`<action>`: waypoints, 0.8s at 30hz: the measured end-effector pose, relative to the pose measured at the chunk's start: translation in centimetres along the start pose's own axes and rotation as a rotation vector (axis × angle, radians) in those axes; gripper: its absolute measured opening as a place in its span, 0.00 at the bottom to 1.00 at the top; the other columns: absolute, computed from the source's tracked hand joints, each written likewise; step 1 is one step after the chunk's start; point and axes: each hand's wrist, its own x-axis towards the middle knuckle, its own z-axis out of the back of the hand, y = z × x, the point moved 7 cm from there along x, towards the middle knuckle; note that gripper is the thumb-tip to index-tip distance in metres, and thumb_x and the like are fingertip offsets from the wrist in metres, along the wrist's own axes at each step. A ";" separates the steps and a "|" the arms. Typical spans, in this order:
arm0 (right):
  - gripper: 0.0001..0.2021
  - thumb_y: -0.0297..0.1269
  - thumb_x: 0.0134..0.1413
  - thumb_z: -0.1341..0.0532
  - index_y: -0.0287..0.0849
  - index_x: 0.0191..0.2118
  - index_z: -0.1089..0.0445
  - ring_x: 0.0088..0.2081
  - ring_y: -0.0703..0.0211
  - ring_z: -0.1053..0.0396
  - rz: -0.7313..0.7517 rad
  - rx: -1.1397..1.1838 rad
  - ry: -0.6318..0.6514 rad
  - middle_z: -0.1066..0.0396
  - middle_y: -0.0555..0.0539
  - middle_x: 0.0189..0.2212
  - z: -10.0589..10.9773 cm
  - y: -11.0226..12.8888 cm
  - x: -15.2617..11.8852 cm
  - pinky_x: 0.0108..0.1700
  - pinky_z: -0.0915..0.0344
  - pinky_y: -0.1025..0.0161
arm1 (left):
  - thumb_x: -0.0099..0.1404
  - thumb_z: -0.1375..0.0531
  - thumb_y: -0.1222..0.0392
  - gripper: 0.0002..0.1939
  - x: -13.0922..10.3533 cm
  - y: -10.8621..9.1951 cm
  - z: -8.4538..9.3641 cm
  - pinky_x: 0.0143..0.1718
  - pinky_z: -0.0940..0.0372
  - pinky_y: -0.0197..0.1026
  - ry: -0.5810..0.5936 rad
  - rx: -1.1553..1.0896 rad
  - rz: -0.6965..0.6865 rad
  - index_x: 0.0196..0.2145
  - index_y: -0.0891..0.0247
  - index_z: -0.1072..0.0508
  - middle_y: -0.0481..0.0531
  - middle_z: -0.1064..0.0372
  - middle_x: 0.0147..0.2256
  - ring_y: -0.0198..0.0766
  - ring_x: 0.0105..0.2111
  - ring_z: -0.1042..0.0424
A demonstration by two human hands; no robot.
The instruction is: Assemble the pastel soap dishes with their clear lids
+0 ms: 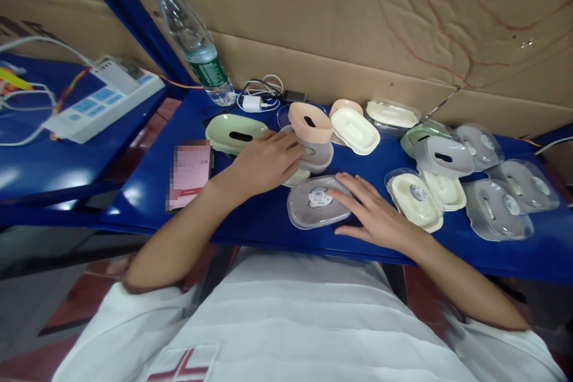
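Observation:
My right hand (pixel 373 215) is open, its fingers spread and resting on the right end of an oval grey plastic box (pixel 298 206) with a clear lid and a white label. Behind that box, my left hand (pixel 268 161) is closed, fingers bent down at the left side of a grey oval tray (pixel 322 158). What those fingertips hold, if anything, is hidden. A peach slotted oval shell (pixel 307 122) stands just behind the tray. Close to my left wrist lies a green slotted shell (pixel 235 133). Part of a cream piece (pixel 296 178) shows below my left fingers.
Several grey, cream and green oval boxes, some clear-lidded like the grey one (pixel 499 212), crowd the right side of the blue table (pixel 250 224). A cream tray (pixel 356 130) lies at the back. Leftward are a phone (pixel 190 173), water bottle (pixel 192 36), charger (pixel 253 103) and power strip (pixel 105 101).

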 end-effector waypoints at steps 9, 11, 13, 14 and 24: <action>0.41 0.45 0.70 0.33 0.53 0.80 0.53 0.76 0.39 0.43 -0.031 0.112 -0.039 0.50 0.33 0.77 -0.3 0.3 -0.1 0.71 0.32 0.41 | 0.74 0.45 0.65 0.11 0.2 -0.9 -0.8 0.48 0.31 0.54 0.016 -0.002 -0.033 0.44 0.65 0.21 0.60 0.22 0.44 0.54 0.45 0.21; 0.44 0.43 0.70 0.33 0.54 0.82 0.57 0.76 0.38 0.44 0.005 0.086 -0.029 0.55 0.33 0.79 -0.3 0.4 -0.1 0.71 0.32 0.39 | 0.74 0.45 0.65 0.11 0.2 -0.9 -0.9 0.48 0.31 0.53 0.014 -0.009 -0.035 0.45 0.65 0.21 0.60 0.22 0.44 0.54 0.44 0.21; 0.46 0.43 0.70 0.33 0.54 0.82 0.60 0.76 0.37 0.43 0.034 0.069 -0.019 0.57 0.33 0.80 -0.4 0.5 -0.1 0.71 0.32 0.39 | 0.74 0.45 0.65 0.11 0.2 -0.9 -0.8 0.48 0.31 0.53 0.002 -0.018 -0.039 0.45 0.65 0.21 0.60 0.22 0.44 0.54 0.44 0.21; 0.46 0.43 0.70 0.33 0.55 0.82 0.60 0.76 0.38 0.42 0.043 0.070 -0.018 0.56 0.33 0.80 -0.4 0.5 -0.1 0.71 0.32 0.39 | 0.74 0.45 0.65 0.11 0.2 -0.9 -0.8 0.48 0.31 0.53 -0.005 -0.023 -0.042 0.44 0.66 0.21 0.60 0.22 0.43 0.54 0.44 0.21; 0.46 0.44 0.68 0.31 0.58 0.82 0.57 0.77 0.38 0.44 -0.027 -0.038 -0.215 0.56 0.42 0.81 4.8 -0.2 -2.3 0.74 0.36 0.41 | 0.76 0.45 0.63 0.11 0.1 -0.7 -0.7 0.47 0.31 0.52 0.017 -0.055 -0.051 0.45 0.64 0.22 0.59 0.21 0.44 0.52 0.45 0.21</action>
